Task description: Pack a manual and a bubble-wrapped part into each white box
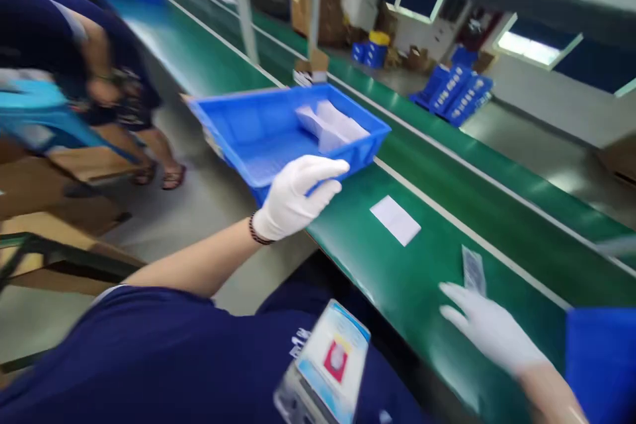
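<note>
My left hand [304,197], in a white glove, is raised in front of the near wall of a blue plastic bin [233,158]. Its thumb and fingers stretch out with a gap between them and nothing in it. Inside the bin lie several white folded papers or cards [335,124]. My right hand [489,328], also white-gloved, is over the green belt with thumb and fingers apart. Just beyond its fingers lies a clear plastic packet [474,269]; whether they touch it I cannot tell. A white rectangular card [395,219] lies flat between the hands.
A second blue bin [601,364] stands at the right edge. The green work surface [199,69] runs diagonally, with metal posts [241,3] along it. At left are a person [99,59], a blue stool [37,109] and cardboard [59,212]. An overhead shelf crosses the top.
</note>
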`<control>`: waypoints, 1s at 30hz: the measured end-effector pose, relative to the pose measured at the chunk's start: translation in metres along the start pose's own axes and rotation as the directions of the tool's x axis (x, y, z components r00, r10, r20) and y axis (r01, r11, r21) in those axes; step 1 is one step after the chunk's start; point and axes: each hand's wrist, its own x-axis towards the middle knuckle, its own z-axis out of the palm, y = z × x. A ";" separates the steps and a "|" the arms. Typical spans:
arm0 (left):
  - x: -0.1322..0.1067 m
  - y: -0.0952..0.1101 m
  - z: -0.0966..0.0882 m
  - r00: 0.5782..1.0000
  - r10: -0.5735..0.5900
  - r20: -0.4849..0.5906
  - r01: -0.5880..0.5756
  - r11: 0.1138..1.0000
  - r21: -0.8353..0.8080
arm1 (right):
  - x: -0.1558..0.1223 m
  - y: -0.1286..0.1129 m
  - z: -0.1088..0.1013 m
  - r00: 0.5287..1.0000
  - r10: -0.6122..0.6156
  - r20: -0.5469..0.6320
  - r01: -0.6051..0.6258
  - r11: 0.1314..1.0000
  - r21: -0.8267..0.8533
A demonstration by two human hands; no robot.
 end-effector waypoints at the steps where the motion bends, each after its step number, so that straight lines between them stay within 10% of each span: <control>1: -0.003 -0.008 0.009 0.991 -0.058 0.117 0.059 0.998 -0.003 | -0.003 0.002 0.003 0.997 -0.010 0.083 0.012 1.000 -0.018; 5: -0.017 -0.049 0.069 0.767 -0.164 0.621 0.168 0.984 0.053 | 0.042 0.008 0.013 0.987 0.151 0.057 -0.149 0.988 -0.038; 8: -0.022 -0.069 0.106 0.667 -0.235 0.707 0.209 0.970 0.125 | 0.098 -0.001 0.020 0.978 0.205 -0.046 -0.202 0.977 0.068; 17: 0.030 -0.108 0.168 0.572 -0.294 0.766 0.228 0.954 0.195 | 0.198 -0.056 0.020 0.985 0.098 0.144 -0.079 0.988 -0.130; 24: 0.068 -0.114 0.238 0.573 -0.258 0.778 0.283 0.953 0.108 | 0.213 -0.056 0.011 0.949 0.209 0.236 -0.197 0.978 -0.074; 30: 0.068 -0.109 0.245 0.547 -0.288 0.786 0.503 0.864 -0.033 | 0.207 -0.060 0.026 0.960 0.250 0.125 -0.244 0.968 -0.056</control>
